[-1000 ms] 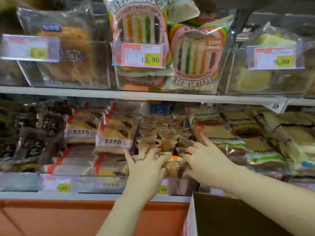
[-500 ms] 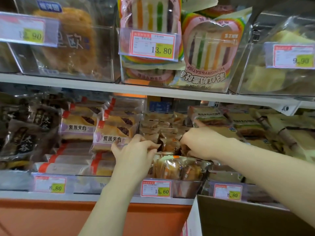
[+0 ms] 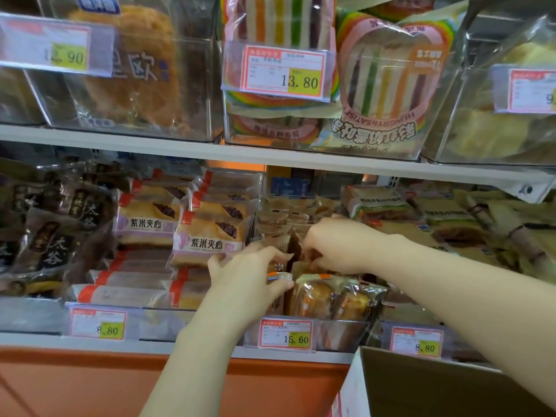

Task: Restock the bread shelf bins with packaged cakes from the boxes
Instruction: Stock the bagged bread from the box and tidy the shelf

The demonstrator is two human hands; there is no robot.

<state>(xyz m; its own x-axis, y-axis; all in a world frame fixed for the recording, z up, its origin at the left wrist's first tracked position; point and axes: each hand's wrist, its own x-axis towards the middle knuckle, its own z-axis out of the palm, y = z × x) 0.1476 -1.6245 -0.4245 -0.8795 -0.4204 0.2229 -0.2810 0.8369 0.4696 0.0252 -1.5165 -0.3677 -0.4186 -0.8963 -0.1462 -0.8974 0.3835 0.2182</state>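
Observation:
A clear shelf bin (image 3: 343,332) with a 15.60 tag holds small packaged cakes (image 3: 328,299) in shiny wrappers, with several more small brown packs (image 3: 279,219) behind. My left hand (image 3: 249,276) reaches into the bin's left side, its fingers curled round a cake pack with an orange label (image 3: 278,276). My right hand (image 3: 337,245) is deeper in the bin, fingers curled down onto upright brown packs (image 3: 293,251). A cardboard box (image 3: 427,386) stands open at the lower right.
Left of the bin lie purple-and-white toast packs (image 3: 207,239) and dark packs (image 3: 51,248). Green-labelled sandwich packs (image 3: 388,206) lie to the right. The upper shelf (image 3: 270,158) carries rainbow bread (image 3: 388,85) in clear bins. An orange panel (image 3: 90,383) runs below.
Both hands have pushed further back and up into the bin. The right hand's fingers have curled down among the upright packs. The view has shifted closer.

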